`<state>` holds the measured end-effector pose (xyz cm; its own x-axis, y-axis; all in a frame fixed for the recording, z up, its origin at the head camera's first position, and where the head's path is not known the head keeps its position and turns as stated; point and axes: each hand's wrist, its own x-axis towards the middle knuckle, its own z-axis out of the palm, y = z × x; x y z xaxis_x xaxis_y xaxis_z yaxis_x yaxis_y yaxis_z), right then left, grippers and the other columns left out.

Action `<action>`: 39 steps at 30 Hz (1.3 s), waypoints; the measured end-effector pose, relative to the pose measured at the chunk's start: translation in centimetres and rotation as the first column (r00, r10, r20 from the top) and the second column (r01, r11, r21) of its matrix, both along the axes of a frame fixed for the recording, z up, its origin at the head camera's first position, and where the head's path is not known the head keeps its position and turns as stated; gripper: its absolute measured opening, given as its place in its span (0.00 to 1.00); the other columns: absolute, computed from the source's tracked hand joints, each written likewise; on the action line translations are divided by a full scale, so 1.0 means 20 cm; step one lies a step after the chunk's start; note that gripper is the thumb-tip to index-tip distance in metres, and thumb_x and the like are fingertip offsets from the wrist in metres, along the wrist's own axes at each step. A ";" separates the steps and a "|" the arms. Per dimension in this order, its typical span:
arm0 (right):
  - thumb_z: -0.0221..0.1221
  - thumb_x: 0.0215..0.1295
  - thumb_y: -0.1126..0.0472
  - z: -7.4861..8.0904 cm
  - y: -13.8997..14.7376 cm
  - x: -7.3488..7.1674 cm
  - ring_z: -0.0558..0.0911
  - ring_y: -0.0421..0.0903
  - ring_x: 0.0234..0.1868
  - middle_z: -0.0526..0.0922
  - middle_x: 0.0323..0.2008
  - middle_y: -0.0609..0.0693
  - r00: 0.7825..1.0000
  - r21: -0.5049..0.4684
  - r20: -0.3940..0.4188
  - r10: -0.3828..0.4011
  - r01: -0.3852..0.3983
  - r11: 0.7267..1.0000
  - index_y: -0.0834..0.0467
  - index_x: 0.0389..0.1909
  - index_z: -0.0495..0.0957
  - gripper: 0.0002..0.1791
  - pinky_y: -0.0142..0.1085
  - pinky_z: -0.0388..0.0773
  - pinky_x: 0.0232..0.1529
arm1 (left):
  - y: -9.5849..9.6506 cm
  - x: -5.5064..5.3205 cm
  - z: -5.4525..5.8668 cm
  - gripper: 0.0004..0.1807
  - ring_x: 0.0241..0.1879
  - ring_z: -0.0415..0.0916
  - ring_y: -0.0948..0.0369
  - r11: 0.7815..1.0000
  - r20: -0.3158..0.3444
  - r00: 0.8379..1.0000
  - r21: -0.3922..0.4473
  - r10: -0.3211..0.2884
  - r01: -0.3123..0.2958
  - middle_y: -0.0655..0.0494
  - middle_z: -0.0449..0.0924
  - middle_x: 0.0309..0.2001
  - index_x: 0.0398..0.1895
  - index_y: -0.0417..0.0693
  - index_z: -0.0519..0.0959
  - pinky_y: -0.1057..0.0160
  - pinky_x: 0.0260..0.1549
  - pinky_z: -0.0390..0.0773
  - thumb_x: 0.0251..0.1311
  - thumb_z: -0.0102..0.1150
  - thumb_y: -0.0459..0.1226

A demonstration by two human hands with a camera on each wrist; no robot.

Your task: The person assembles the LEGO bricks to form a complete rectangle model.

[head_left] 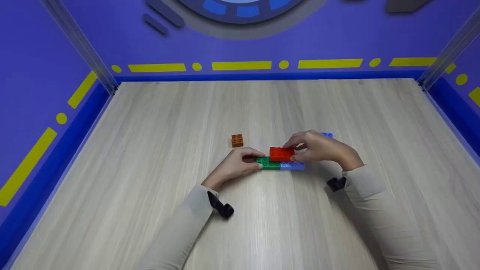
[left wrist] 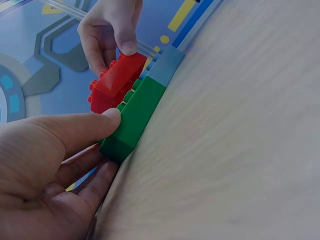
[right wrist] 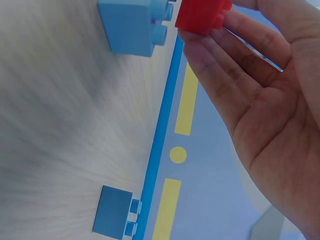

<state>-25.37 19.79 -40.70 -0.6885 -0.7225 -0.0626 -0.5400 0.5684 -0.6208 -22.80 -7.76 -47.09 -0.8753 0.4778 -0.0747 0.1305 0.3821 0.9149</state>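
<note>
On the table a green brick [head_left: 270, 165] and a light blue brick [head_left: 294, 166] lie end to end in one row. My left hand [head_left: 240, 162] pinches the green brick at its left end, thumb on the near side in the head view. Between the thumb and fingers of my right hand [head_left: 315, 147] is a red brick [head_left: 281, 154], held over the seam of the row. In the left wrist view the red brick [left wrist: 115, 85] is slightly tilted, and a gap shows between part of it and the studs. The right wrist view catches only one end of the red brick [right wrist: 199, 15].
A small brown brick [head_left: 237, 140] sits behind my left hand. Another blue brick [head_left: 327, 134], partly hidden by my right hand, lies farther back; the right wrist view also has this blue brick [right wrist: 114, 212]. Blue walls [head_left: 240, 48] border the wooden table [head_left: 168, 123].
</note>
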 end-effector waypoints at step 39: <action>0.64 0.58 0.66 0.00 -0.01 0.03 0.82 0.48 0.47 0.83 0.46 0.52 0.999 0.017 -0.001 0.048 -0.048 0.999 0.60 0.50 0.82 0.17 0.43 0.80 0.49 | 0.00 0.00 0.00 0.17 0.51 0.75 0.63 1.000 0.017 1.000 0.010 0.006 -0.006 0.57 0.80 0.53 0.52 0.52 0.82 0.63 0.53 0.75 0.57 0.66 0.37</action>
<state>-24.80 19.58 -40.61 -0.6534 -0.7533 -0.0743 -0.5677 0.5526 -0.6103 -22.90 -7.74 -47.11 -0.8767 0.4736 -0.0845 0.1130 0.3735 0.9207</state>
